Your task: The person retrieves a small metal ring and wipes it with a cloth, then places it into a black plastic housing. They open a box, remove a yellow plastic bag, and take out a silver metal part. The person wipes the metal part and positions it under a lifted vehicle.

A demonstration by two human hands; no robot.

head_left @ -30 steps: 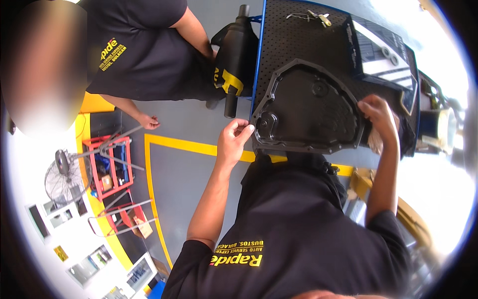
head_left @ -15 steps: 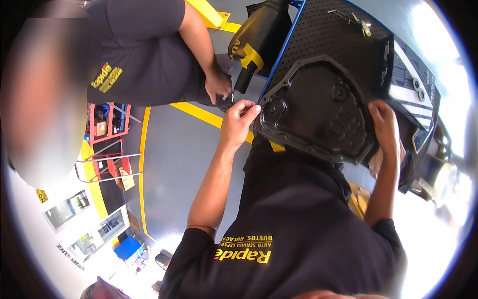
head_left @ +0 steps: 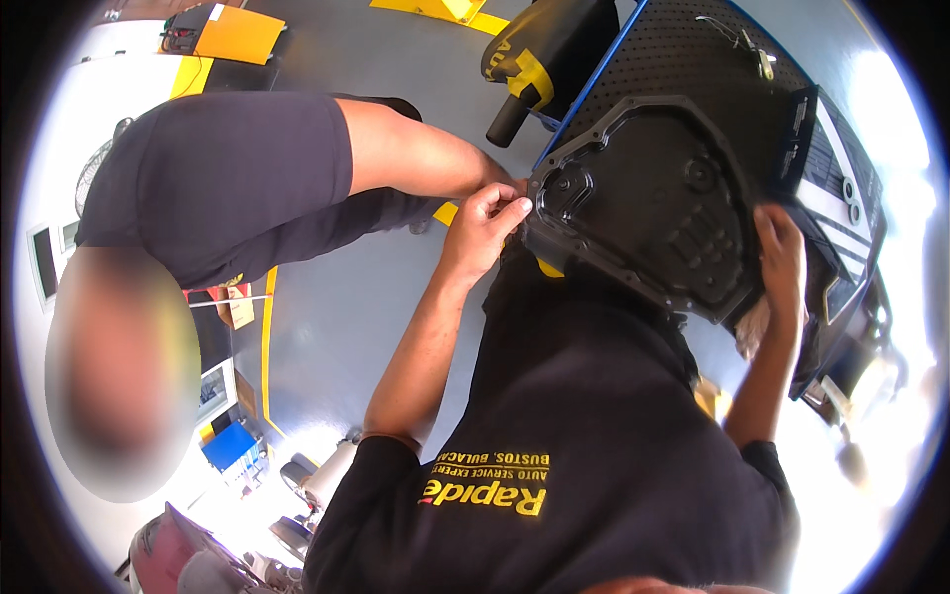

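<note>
A black oil pan (head_left: 648, 238), wide and shallow with bolt holes round its flange, is in front of me with its hollow side up. At its left corner, my left hand (head_left: 482, 233) pinches the flange between thumb and fingers. My right hand (head_left: 782, 255) has its fingers at the pan's right rim; its thumb is hidden. Below that hand a crumpled beige piece (head_left: 752, 330) shows, perhaps cloth or paper. The far part of the pan overlaps a black perforated tabletop (head_left: 653, 59) with a blue edge.
A person in a dark shirt (head_left: 237, 178) bends over at my left, one arm reaching near my left hand. Beyond the pan stands a black cylinder with yellow tape (head_left: 534, 69). Small metal parts (head_left: 764, 64) lie on the tabletop. A black box with white stripes (head_left: 836, 178) is at the right.
The person at my left has bent lower and stretched an arm toward my left hand. My view has shifted slightly; both hands stay at the oil pan's rim.
</note>
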